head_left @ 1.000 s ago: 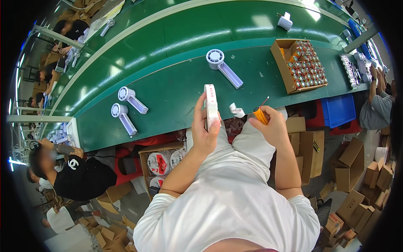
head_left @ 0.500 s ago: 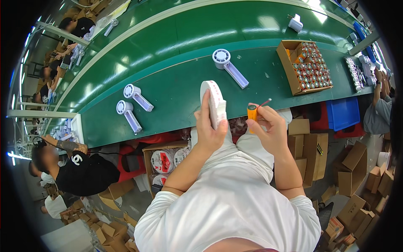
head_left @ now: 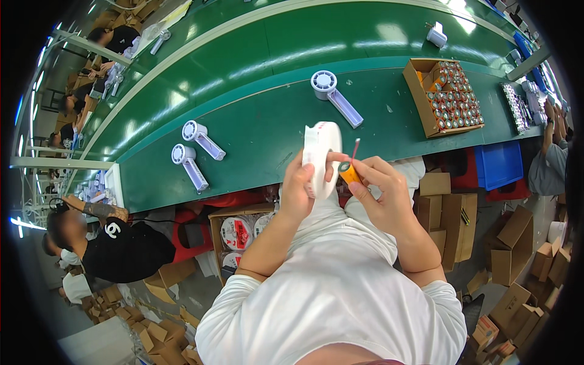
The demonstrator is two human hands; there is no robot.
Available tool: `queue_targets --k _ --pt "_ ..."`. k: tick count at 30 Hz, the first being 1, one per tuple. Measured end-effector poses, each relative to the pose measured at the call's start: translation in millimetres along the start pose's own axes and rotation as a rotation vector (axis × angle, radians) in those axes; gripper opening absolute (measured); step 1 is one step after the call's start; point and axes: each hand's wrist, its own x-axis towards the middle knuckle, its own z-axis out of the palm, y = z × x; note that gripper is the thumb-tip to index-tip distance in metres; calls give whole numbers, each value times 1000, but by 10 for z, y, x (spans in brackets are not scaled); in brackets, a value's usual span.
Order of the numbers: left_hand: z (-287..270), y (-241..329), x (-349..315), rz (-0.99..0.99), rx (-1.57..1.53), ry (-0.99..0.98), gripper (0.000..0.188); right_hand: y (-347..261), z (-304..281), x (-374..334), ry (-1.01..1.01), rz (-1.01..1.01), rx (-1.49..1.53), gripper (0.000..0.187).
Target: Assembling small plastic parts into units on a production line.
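A white roll of tape (head_left: 314, 159) stands on edge in my left hand (head_left: 297, 190), with the thumb on its side and a finger through its centre hole. A short loose end shows at the roll's top. Close to its right, my right hand (head_left: 388, 190) pinches an orange cylindrical battery (head_left: 349, 174) with a thin red lead sticking up. The battery is tilted, and its top is near the left fingertip; whether they touch I cannot tell. Beyond my hands on the green bench lie three pale handheld fan bodies (head_left: 345, 109) with long open handles.
A cardboard box (head_left: 415, 97) holds rows of orange batteries at the back right. A green conveyor belt (head_left: 292, 45) runs behind the bench, carrying a white part (head_left: 437, 35). A blue bin (head_left: 499, 165) sits at the right below the bench edge. Other people work at left and right.
My left hand has turned the tape roll and moved it slightly right, its finger now through the hole. My right hand has brought the battery left and tilted it. The belt's white part shifted right.
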Motion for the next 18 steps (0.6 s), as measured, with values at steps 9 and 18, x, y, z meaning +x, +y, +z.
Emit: queue_targets --k 9,18 --pt "-16 185 74 -282 -378 -112 60 -4 -6 -32 -179 109 -47 23" --pt "-224 100 92 279 267 180 75 174 -99 -84 -291 491 477 29"
